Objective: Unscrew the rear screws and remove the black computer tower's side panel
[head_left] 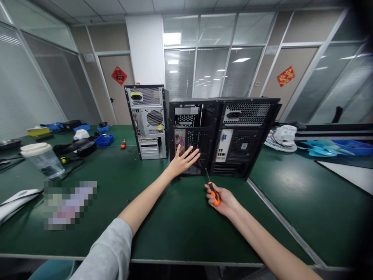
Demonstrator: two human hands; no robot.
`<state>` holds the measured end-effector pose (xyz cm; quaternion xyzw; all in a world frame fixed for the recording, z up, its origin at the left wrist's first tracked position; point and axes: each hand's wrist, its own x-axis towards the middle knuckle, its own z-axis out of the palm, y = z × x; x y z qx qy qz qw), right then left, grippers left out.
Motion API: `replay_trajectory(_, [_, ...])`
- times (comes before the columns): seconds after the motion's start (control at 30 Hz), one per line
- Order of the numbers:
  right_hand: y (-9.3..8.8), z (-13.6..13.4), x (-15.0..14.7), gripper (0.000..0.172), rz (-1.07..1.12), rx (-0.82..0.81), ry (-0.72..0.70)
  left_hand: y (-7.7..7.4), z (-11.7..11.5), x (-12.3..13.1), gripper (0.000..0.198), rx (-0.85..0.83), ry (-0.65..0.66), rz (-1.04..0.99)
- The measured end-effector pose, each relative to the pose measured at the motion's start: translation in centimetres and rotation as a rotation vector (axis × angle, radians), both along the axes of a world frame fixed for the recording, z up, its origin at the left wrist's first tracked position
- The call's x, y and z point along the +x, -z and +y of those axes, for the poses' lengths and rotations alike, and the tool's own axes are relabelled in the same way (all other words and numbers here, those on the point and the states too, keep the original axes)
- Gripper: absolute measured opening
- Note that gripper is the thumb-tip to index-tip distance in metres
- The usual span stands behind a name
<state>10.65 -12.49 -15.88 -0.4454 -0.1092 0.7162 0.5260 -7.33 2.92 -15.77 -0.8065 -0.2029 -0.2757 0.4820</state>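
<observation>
Two black computer cases stand side by side on the green table (163,233), rear panels facing me. My left hand (184,159) reaches forward, fingers spread flat against the lower rear panel of the left black case (194,132). My right hand (220,199) is closed around an orange-handled screwdriver (213,191), whose thin shaft points up toward the base of the cases. The right black case (247,136) stands just beyond the screwdriver tip. A silver computer case (147,120) stands upright to the left of the black ones.
A clear plastic jar with a white lid (43,159) lies at the left, near black cables and blue bins (103,139). A small orange tool (123,144) lies by the silver case. A white cloth bundle (284,136) and blue plastic parts (329,147) sit on the right table.
</observation>
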Motion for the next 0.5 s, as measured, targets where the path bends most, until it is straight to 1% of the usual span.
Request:
replay_trajectory(0.13, [0.02,0.06,0.1,0.026,0.04,0.013,-0.003,0.13,0.11,0.01,0.054,-0.042,0.0,0.009])
replay_trajectory(0.27, [-0.19,0.0,0.18,0.025,0.062,0.03,-0.003,0.1,0.15,0.04,0.053,-0.014,0.008,0.0])
replay_trajectory(0.37, [-0.54,-0.1,0.14,0.028,0.058,0.04,0.002,0.09,0.15,0.02,0.05,0.019,0.008,-0.008])
replay_trajectory(0.5, [-0.76,-0.18,-0.09,0.026,0.027,0.06,0.007,0.13,0.16,0.0,0.052,-0.008,0.0,0.002])
